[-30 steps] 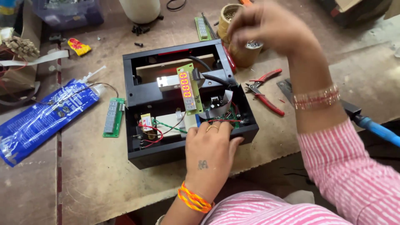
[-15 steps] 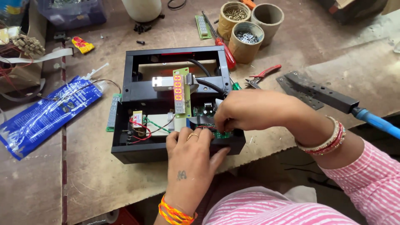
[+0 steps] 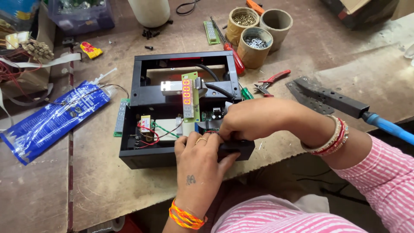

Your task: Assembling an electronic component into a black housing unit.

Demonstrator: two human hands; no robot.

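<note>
A blue plastic packet (image 3: pixel 54 121) is lying at the left on the worn brown workbench (image 3: pixel 99 181). At centre, the open black casing (image 3: pixel 172 108) is sitting with the left hand (image 3: pixel 200 164) curled over its near edge, fingers bent on the wiring. The right hand (image 3: pixel 254 118) is pinching closed inside; what it grips is hidden, and cardboard tubs (image 3: pixel 254 39) are standing at upper right.

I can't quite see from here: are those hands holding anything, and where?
Both the left hand and right hand grip the black box at its near right corner.
</note>
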